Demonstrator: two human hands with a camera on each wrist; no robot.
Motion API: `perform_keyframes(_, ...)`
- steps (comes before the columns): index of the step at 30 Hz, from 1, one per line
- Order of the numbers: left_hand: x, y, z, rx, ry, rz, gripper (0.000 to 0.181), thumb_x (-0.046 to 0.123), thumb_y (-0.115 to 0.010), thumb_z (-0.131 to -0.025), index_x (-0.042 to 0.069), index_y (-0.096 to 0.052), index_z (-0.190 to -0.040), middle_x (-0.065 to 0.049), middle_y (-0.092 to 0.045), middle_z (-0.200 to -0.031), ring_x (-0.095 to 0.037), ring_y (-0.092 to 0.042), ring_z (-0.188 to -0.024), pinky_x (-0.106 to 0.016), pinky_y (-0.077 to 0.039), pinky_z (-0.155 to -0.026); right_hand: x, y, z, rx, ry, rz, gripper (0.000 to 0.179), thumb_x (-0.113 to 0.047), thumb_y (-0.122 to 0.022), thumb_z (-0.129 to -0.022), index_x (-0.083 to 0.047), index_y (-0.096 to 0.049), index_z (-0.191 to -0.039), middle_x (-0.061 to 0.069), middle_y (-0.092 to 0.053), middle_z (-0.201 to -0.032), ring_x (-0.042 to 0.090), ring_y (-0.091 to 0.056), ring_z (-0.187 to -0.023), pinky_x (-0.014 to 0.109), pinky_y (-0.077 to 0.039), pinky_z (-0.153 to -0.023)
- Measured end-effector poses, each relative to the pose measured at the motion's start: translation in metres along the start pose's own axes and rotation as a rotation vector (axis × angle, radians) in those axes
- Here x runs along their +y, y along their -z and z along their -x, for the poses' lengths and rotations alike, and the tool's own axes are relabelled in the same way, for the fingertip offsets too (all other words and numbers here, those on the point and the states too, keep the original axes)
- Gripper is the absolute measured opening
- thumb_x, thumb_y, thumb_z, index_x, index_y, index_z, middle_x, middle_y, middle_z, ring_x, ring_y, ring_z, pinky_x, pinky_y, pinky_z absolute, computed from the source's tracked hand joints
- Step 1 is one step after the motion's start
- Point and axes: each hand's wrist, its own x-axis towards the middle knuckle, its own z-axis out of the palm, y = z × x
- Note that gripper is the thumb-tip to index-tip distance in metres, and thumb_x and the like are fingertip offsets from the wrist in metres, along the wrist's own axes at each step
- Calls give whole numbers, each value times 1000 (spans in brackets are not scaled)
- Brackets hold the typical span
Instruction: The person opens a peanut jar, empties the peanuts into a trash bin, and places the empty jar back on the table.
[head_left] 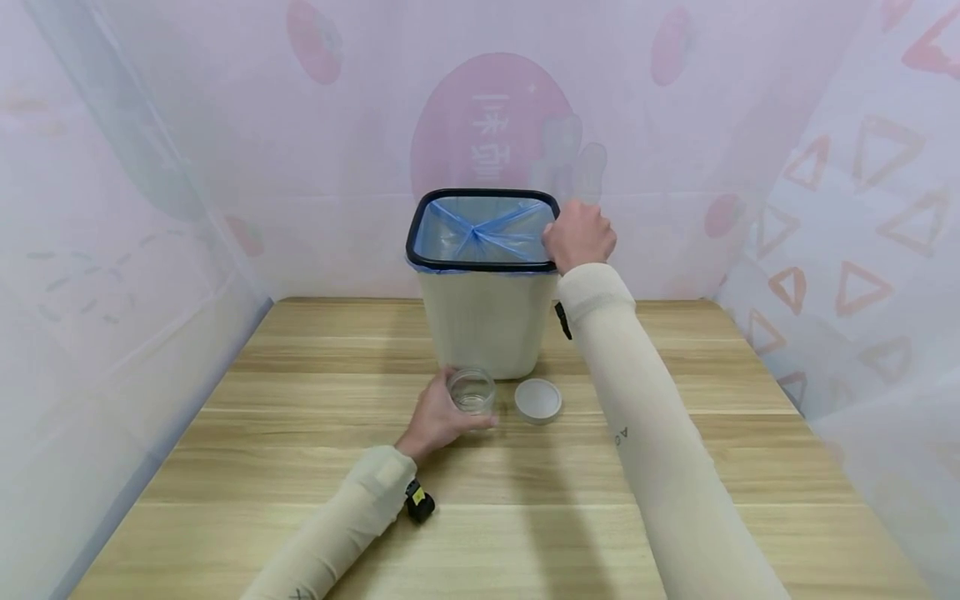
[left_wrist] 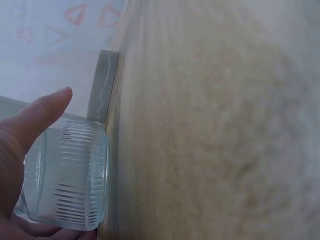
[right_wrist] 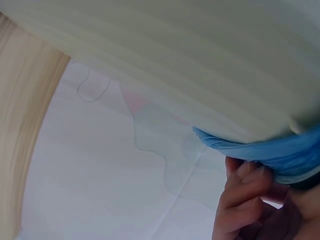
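Note:
A glass jar (head_left: 471, 392) with ribbed sides stands uncovered on the table, just in front of the trash bin (head_left: 487, 325). My left hand (head_left: 438, 417) holds it from the left side. In the left wrist view the thumb (left_wrist: 52, 107) lies along one side of the jar (left_wrist: 75, 175), and other fingers pass beneath it. The bin is cream with a black rim and a blue bag liner (head_left: 476, 233). At the rim's right corner, my right hand (head_left: 581, 236) grips the edge. Its curled fingers (right_wrist: 240, 210) touch the folded bag (right_wrist: 270, 152) in the right wrist view.
A round white lid (head_left: 537, 400) lies on the wooden table (head_left: 337, 400), just right of the jar. Behind the bin hangs a pale printed curtain (head_left: 360, 125), with more fabric at both sides.

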Motion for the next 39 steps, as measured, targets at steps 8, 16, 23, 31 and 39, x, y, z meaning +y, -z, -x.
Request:
perform_keyframes(8,6,8,3,-49,-1,5,101,34,-102,-66,9,-49,-148,-13,-65,-138,-32,-64,-124,-52,-50,-110,6,3,-1,-20,6,-43,35,-33,-48,-105,-12,-48,-76,9,-55,-78,26,-55,-64,36,-44,-54)
perform_keyframes(16,6,30,16,-95,89,-59,100,54,-89,-79,11,-43,-157,-14,-51,-158,-38,-48,-147,-62,-39,-120,12,7,-1,-33,13,-118,42,-38,-40,-109,-13,-45,-76,12,-56,-84,31,-57,-73,42,-49,-63)
perform_keyframes(23,11,51,22,-110,96,-173,86,59,-61,-100,5,-35,-162,-21,-37,-168,-47,-38,-153,-69,-35,-121,25,18,2,-73,18,-162,48,-44,-29,-109,-13,-49,-79,12,-58,-87,35,-60,-81,46,-50,-72)
perform_keyframes(31,11,73,18,-92,-48,-487,88,60,-49,-104,-4,-31,-162,-28,-31,-169,-50,-30,-157,-67,-19,-129,44,21,8,-109,54,-208,50,-39,-18,-109,-13,-46,-78,7,-47,-77,27,-47,-68,38,-38,-64)
perform_keyframes(39,11,84,21,-102,-69,-661,91,61,-51,-102,-1,-28,-164,-28,-19,-173,-48,-19,-161,-73,-7,-128,66,16,27,-125,150,-239,63,-42,-14,-111,-6,-62,-130,19,-65,-128,39,-62,-117,55,-52,-97)
